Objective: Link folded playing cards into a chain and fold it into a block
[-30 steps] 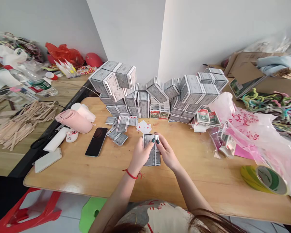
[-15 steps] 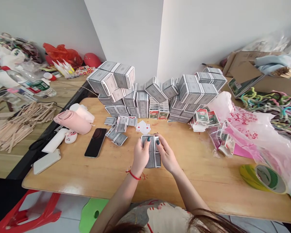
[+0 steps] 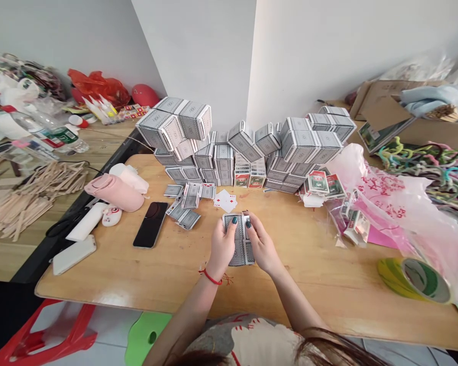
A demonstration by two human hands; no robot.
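Observation:
Between my two hands are grey-backed playing cards (image 3: 240,249), creased and overlapping, held above the near middle of the table. My left hand (image 3: 221,246) closes on their left side, thumb on top. On the right side, my right hand (image 3: 263,245) presses with its thumb near a card's white edge; the fingers underneath are hidden. Just beyond lie face-up diamond cards (image 3: 225,201). Several folded cards (image 3: 189,206) are heaped to the left. Behind them stands a row of blocks made of folded cards (image 3: 223,157), stacked higher at both ends.
A black phone (image 3: 150,224), a pink case (image 3: 116,192) and a white power bank (image 3: 74,255) lie on the left. At right are card boxes (image 3: 318,182), a plastic bag (image 3: 408,203) and a tape roll (image 3: 414,279). Wooden sticks (image 3: 26,193) cover the side table.
The cards in my hands now lie more in line, with the left one showing as one long strip. Both hands have barely moved.

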